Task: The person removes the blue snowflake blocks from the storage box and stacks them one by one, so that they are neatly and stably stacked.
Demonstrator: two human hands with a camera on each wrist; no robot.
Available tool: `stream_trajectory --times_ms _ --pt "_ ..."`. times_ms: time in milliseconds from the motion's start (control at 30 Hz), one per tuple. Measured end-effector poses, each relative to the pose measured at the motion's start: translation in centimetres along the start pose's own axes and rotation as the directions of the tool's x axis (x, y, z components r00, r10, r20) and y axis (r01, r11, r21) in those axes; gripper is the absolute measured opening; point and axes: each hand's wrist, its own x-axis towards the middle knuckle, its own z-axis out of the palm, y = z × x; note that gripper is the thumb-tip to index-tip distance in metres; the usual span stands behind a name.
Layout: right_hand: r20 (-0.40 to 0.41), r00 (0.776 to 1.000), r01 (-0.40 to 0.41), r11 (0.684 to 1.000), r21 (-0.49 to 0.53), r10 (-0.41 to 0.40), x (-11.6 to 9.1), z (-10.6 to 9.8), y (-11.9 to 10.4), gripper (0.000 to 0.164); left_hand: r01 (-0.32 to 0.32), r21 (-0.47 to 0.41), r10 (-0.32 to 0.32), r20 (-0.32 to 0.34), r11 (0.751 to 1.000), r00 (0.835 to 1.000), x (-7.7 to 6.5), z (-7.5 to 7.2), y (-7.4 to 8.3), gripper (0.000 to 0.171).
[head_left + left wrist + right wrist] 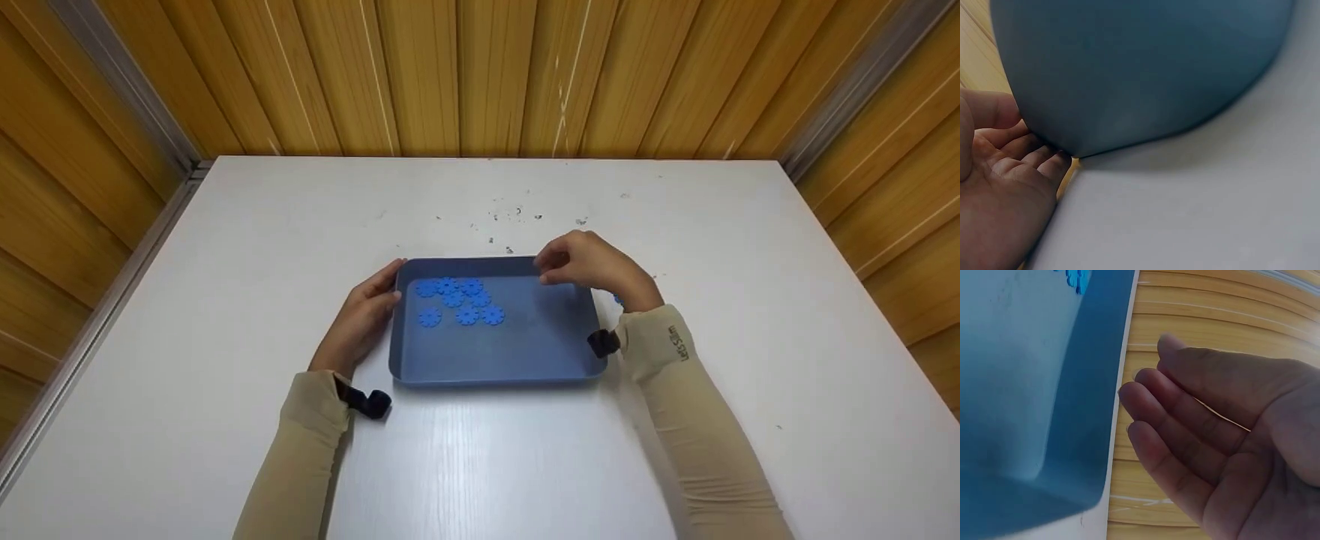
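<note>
A shallow blue-grey tray (540, 360) lies on the white table. Inside, toward its far left, are several blue notched discs (467, 314), some overlapping. My left hand (358, 319) grips the tray's left side, its thumb by the rim; in the left wrist view the fingers (1047, 163) meet the tray's edge. Over the far right corner of the tray hovers my right hand (589, 262), fingers loosely bent. In the right wrist view nothing shows between thumb and fingertips of the right hand (1213, 439).
Another blue piece (618, 298) lies outside the tray on the right, mostly hidden behind the right wrist. Dark specks (517, 214) mark the white table (300, 217) beyond the tray. Wood-patterned panels (487, 75) stand behind and at both sides.
</note>
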Motion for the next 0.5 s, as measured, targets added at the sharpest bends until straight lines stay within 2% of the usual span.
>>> stream_trajectory --times_ms 300,500 --pt "0.08 0.996 0.037 0.999 0.005 -0.037 1.2 1.8 -1.0 0.032 -0.004 -0.003 0.004 0.005 1.0 1.0 0.0 0.0 0.1 0.06" --pt "0.103 0.993 0.059 0.998 -0.019 -0.057 1.9 2.8 -1.3 0.03 -0.011 0.004 0.01 0.003 1.0 1.0 0.0 0.0 0.0 0.06"
